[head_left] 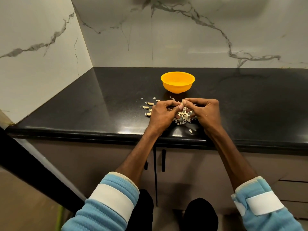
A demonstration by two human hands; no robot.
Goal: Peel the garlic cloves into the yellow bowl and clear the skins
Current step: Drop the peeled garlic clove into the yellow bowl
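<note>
A yellow bowl (177, 82) stands on the black counter, just beyond my hands. My left hand (162, 113) and my right hand (205, 110) meet over the counter, and their fingertips pinch one garlic clove (183, 102) between them. Below the clove lies a heap of pale skins (183, 117). Several unpeeled cloves (148, 107) lie on the counter left of my left hand. I cannot see what the bowl holds.
The black counter (250, 100) runs to marble walls at the back and on the left. Its front edge (100, 133) is just under my wrists. A stray skin flake (190, 130) lies near that edge. Cabinet doors with dark handles (163, 160) are below.
</note>
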